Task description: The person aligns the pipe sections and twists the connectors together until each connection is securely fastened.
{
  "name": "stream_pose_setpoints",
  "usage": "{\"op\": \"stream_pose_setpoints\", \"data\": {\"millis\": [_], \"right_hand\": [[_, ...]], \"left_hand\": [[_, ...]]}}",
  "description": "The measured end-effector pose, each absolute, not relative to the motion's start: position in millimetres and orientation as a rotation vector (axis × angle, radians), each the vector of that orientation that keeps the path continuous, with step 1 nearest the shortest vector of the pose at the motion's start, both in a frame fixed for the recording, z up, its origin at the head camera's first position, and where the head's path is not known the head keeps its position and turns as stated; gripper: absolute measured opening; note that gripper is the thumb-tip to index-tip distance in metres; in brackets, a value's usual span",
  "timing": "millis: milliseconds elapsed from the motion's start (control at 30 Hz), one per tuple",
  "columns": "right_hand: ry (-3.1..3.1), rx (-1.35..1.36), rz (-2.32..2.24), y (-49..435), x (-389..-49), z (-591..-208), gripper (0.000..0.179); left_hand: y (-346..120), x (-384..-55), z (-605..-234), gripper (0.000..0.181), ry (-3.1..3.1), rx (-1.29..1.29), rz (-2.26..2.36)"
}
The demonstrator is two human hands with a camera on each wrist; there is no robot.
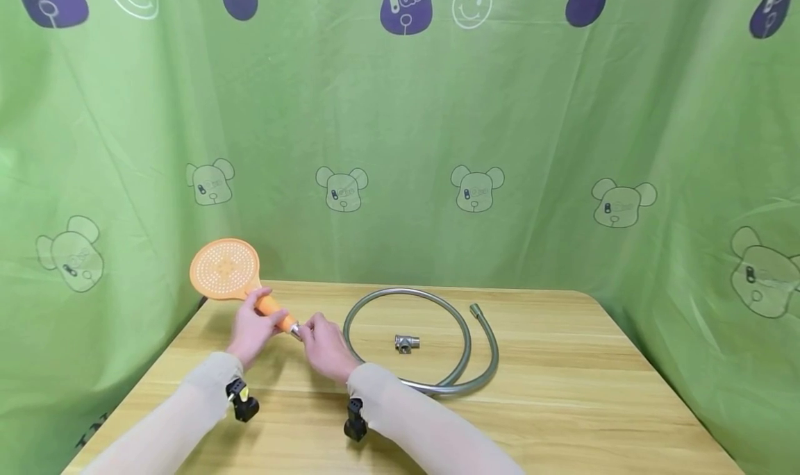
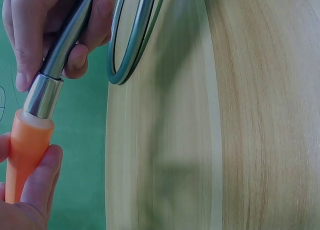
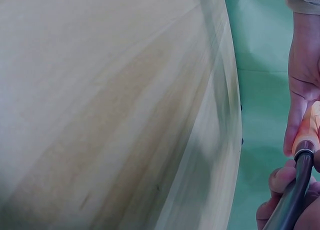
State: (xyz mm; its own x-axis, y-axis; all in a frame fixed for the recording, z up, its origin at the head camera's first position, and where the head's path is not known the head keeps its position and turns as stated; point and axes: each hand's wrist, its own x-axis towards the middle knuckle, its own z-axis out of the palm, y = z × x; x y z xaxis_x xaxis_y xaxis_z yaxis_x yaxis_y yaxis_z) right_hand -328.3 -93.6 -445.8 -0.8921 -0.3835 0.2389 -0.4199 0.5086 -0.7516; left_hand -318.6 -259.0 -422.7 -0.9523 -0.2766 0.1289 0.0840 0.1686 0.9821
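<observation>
My left hand (image 1: 251,329) grips the orange handle of a shower head (image 1: 225,269), whose round perforated face is raised at the left of the table. In the left wrist view the handle meets the chrome collar (image 2: 44,96) of a grey shower hose (image 2: 70,37). Just beyond that collar my right hand (image 1: 328,348) pinches the hose between thumb and fingers. The hose's loop (image 1: 465,339) lies on the table to the right, its free end (image 1: 476,310) pointing away from me. Whether the collar is threaded on is hidden.
A small metal tee fitting (image 1: 406,343) lies inside the hose loop. Under everything is a wooden table (image 1: 575,392). Green printed curtains (image 1: 400,239) hang behind it and at both sides. Small black cameras (image 1: 242,400) are strapped to both wrists.
</observation>
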Motion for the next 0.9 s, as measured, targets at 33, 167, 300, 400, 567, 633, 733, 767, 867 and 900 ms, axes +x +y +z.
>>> {"op": "stream_pose_setpoints", "data": {"millis": [33,167,300,400,567,633,733,767,867,900], "right_hand": [[-2.687,0.725,1.347,-93.4,-328.7,-445.3,0.022],[-2.684,0.74,1.346,-93.2,-329.9,-444.6,0.032],[-2.697,0.727,1.393,-93.5,-328.0,-444.7,0.038],[-2.701,0.73,1.398,-93.4,-326.6,-444.7,0.036],[-2.702,0.745,1.369,-93.0,-326.2,-444.4,0.036],[-2.7,0.755,1.354,-92.8,-326.1,-444.0,0.039],[-2.704,0.755,1.347,-93.2,-326.3,-443.7,0.04],[-2.706,0.751,1.356,-93.3,-326.4,-443.6,0.04],[-2.714,0.718,1.394,-93.8,-326.6,-443.7,0.036],[-2.715,0.707,1.399,-94.0,-326.7,-443.7,0.034]], "left_hand": [[-258.8,-318.5,-422.3,0.067,-2.169,0.183,-1.852],[-258.6,-318.0,-421.8,0.066,-2.178,0.185,-1.831],[-259.0,-316.8,-422.2,0.066,-2.184,0.184,-1.832],[-259.5,-316.0,-422.4,0.066,-2.182,0.178,-1.843],[-259.6,-316.1,-423.5,0.067,-2.181,0.178,-1.852],[-259.2,-316.2,-423.1,0.067,-2.184,0.181,-1.851],[-258.8,-316.3,-422.3,0.067,-2.186,0.184,-1.853],[-258.8,-316.3,-422.2,0.067,-2.188,0.185,-1.852],[-258.1,-316.3,-421.4,0.067,-2.187,0.186,-1.849],[-257.9,-316.4,-421.3,0.067,-2.186,0.186,-1.846]]}}
